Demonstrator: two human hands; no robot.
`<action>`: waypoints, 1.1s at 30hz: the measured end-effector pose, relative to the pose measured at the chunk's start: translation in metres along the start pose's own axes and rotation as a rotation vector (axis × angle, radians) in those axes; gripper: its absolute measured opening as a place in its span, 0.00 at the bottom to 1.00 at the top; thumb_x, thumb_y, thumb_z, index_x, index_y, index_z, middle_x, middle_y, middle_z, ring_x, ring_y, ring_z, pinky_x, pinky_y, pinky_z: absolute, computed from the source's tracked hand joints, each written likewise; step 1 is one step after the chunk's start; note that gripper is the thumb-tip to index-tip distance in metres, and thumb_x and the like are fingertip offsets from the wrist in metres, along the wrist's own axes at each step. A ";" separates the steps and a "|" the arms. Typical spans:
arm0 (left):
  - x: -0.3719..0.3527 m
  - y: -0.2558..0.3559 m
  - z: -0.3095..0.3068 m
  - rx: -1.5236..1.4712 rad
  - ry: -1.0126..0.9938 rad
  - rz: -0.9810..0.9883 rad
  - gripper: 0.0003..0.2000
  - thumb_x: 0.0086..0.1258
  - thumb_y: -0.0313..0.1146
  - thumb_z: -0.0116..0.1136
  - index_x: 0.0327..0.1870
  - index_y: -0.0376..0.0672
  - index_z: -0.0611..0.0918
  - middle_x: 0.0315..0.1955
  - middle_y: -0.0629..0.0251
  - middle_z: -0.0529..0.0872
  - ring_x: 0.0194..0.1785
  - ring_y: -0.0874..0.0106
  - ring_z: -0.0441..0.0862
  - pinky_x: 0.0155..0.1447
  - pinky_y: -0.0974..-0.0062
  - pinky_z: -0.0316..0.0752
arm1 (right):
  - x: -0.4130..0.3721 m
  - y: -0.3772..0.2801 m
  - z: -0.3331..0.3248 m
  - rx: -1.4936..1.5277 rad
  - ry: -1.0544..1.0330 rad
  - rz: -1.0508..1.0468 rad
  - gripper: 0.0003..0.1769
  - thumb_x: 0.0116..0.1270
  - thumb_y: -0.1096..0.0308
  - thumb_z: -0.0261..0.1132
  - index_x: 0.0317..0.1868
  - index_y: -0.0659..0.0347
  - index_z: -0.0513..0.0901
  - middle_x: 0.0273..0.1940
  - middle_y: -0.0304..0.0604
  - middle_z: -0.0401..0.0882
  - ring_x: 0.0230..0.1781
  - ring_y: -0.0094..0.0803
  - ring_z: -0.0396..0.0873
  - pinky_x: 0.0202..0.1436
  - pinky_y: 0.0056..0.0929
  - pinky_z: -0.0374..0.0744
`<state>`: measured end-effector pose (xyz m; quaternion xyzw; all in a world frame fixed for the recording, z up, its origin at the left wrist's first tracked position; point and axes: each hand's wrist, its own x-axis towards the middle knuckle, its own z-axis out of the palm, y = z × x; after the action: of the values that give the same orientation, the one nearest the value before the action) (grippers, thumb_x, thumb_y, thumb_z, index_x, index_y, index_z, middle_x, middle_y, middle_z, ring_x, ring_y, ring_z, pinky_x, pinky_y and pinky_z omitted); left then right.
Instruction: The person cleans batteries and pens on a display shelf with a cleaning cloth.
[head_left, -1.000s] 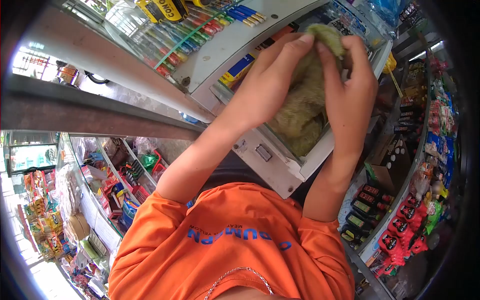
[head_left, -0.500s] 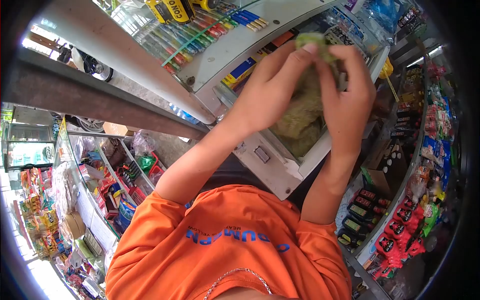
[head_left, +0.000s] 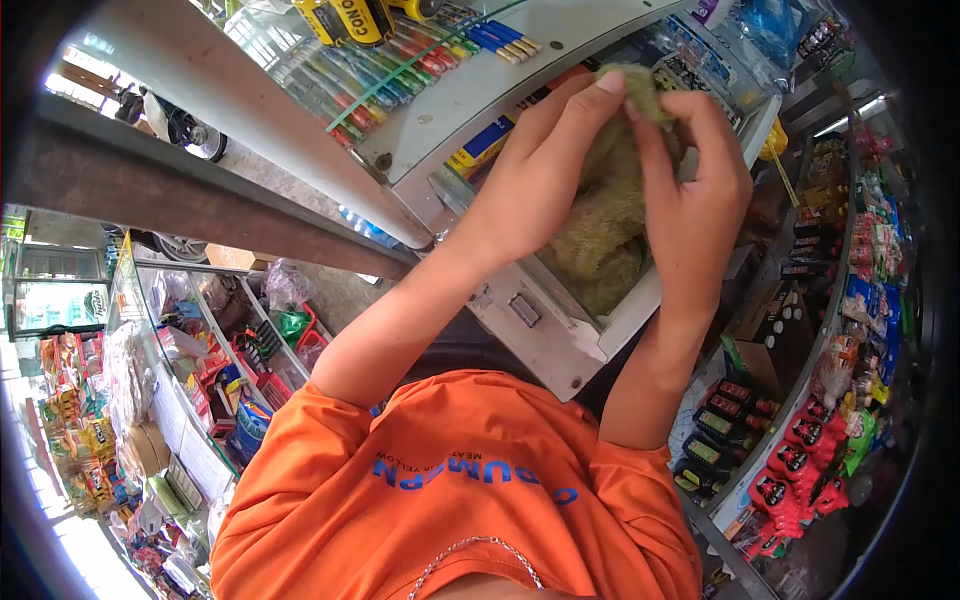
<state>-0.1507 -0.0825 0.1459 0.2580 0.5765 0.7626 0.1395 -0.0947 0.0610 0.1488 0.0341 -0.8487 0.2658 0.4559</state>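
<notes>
A bundle of olive-green, fuzzy fibrous material (head_left: pixel 602 225) lies in the open glass-sided compartment of the white counter (head_left: pixel 545 335). My left hand (head_left: pixel 545 165) reaches over it from the left, its thumb pressed against a tuft at the upper end. From the other side, my right hand (head_left: pixel 700 165) pinches the same tuft between thumb and bent fingers. Both hands are closed on the material, close together. Part of the bundle is hidden behind my hands, and the left fingertips are mostly out of sight.
Pens (head_left: pixel 400 65) lie under glass on the counter, beside a yellow-and-black container (head_left: pixel 345 20). A metal beam (head_left: pixel 200 185) crosses on the left. Dark bottles (head_left: pixel 715 425) and red packs (head_left: pixel 790 465) stand to the right. A glass case (head_left: pixel 190 370) with goods is at lower left.
My left thumb has shifted slightly up and left along the tuft. The tuft now looks more drawn out between my fingers, and more of the bundle below shows.
</notes>
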 end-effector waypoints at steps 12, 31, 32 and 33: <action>0.003 -0.005 -0.001 -0.072 0.080 0.061 0.29 0.86 0.47 0.53 0.75 0.31 0.74 0.59 0.56 0.84 0.61 0.72 0.78 0.66 0.75 0.73 | -0.003 0.001 0.002 0.062 -0.036 0.084 0.10 0.74 0.69 0.73 0.47 0.63 0.80 0.39 0.50 0.83 0.38 0.50 0.83 0.44 0.40 0.79; 0.003 -0.005 -0.004 -0.039 0.035 -0.026 0.31 0.84 0.48 0.55 0.78 0.32 0.71 0.64 0.53 0.83 0.67 0.66 0.78 0.73 0.73 0.69 | -0.005 0.001 -0.004 0.115 0.005 0.162 0.11 0.79 0.66 0.71 0.51 0.64 0.80 0.32 0.43 0.78 0.31 0.33 0.76 0.38 0.33 0.76; 0.003 -0.006 -0.005 -0.004 0.009 -0.029 0.32 0.84 0.49 0.55 0.77 0.32 0.72 0.64 0.52 0.83 0.68 0.65 0.77 0.75 0.73 0.67 | -0.004 -0.001 -0.005 0.121 -0.020 0.110 0.11 0.79 0.66 0.71 0.51 0.64 0.80 0.32 0.41 0.77 0.31 0.31 0.75 0.37 0.32 0.76; 0.003 -0.007 -0.005 -0.029 0.019 -0.044 0.32 0.85 0.51 0.55 0.77 0.33 0.72 0.66 0.53 0.82 0.69 0.63 0.77 0.77 0.72 0.65 | -0.004 0.002 -0.004 0.122 -0.023 0.054 0.11 0.81 0.65 0.70 0.52 0.62 0.81 0.34 0.42 0.79 0.30 0.32 0.75 0.37 0.32 0.76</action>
<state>-0.1568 -0.0830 0.1394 0.2359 0.5722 0.7701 0.1542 -0.0896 0.0638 0.1466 0.0422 -0.8367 0.3290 0.4357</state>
